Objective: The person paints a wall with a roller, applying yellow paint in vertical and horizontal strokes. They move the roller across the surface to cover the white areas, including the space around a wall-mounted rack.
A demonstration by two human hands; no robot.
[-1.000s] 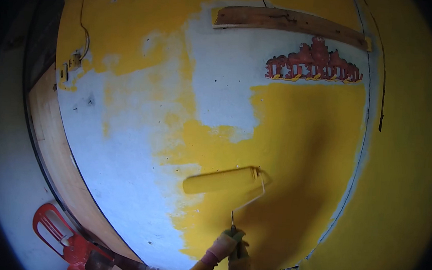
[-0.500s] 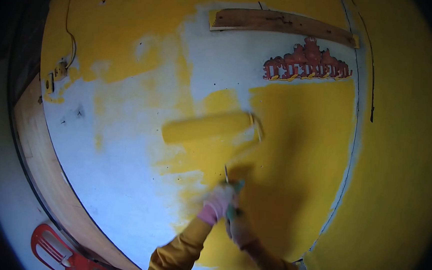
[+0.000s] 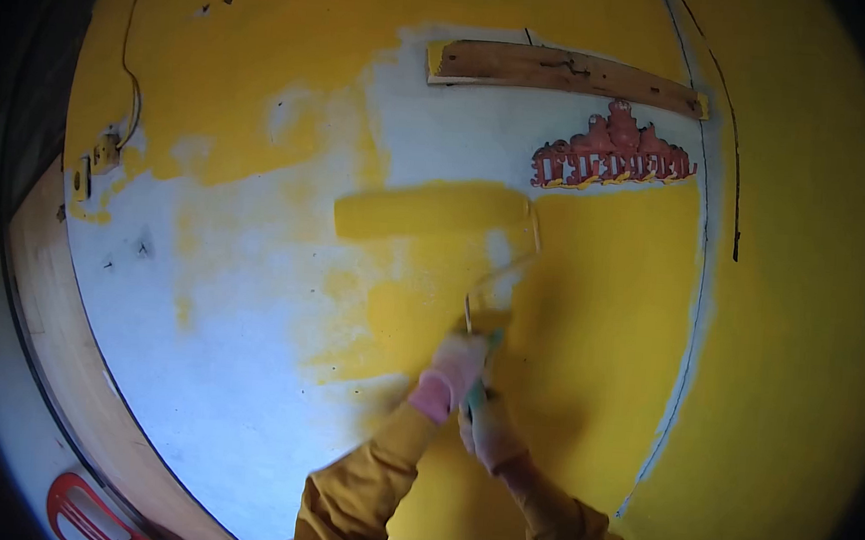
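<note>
A wide paint roller (image 3: 434, 213), covered in yellow paint and blurred by motion, lies across the partly painted wall (image 3: 234, 387). Its thin metal frame runs down to a green handle (image 3: 477, 396). My left hand (image 3: 453, 364), in a pale glove with a pink cuff, is wrapped round the upper handle. Just below it and to the right, my gloved right hand (image 3: 491, 433) grips the lower part of the same handle. Fresh yellow surrounds the roller, with white showing to the left.
A wooden board (image 3: 567, 72) is fixed high on the wall, above a red crown-like ornament (image 3: 616, 152). At left are an electrical socket (image 3: 106, 153) and its hanging cable (image 3: 126, 58). A red plastic chair (image 3: 85, 512) stands at the lower left. A dark crack runs down the right corner.
The roller has moved up the wall towards the ornament, with both hands rising along with it. The view has tilted slightly upward, so the chair shows less.
</note>
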